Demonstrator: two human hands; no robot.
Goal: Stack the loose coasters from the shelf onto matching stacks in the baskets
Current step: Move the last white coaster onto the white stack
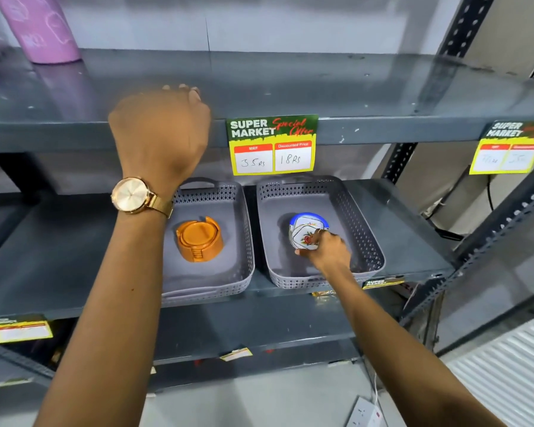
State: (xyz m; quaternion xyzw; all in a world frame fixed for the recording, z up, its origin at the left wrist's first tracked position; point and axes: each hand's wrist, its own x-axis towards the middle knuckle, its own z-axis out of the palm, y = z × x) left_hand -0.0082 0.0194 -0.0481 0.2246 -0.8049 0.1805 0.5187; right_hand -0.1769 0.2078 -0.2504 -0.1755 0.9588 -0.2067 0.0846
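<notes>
Two grey perforated baskets stand side by side on the middle shelf. The left basket (pixel 244 229) holds an orange stack of round coasters (pixel 199 237) in a holder. Inside the right basket (pixel 364 229), my right hand (pixel 327 249) grips a white floral coaster (pixel 304 238), tilted over a blue-rimmed stack of white coasters (pixel 309 218). My left hand (pixel 161 131), with a gold watch on the wrist, rests on the front edge of the upper shelf (pixel 383 87), fingers curled over it. Whether it holds anything is hidden.
A pink bottle (pixel 40 29) stands at the upper shelf's back left. Price tags (pixel 272 144) hang from the shelf edge above the baskets. A dark perforated upright post (pixel 401 161) rises at the right. Lower shelves and a white power strip (pixel 366 411) lie below.
</notes>
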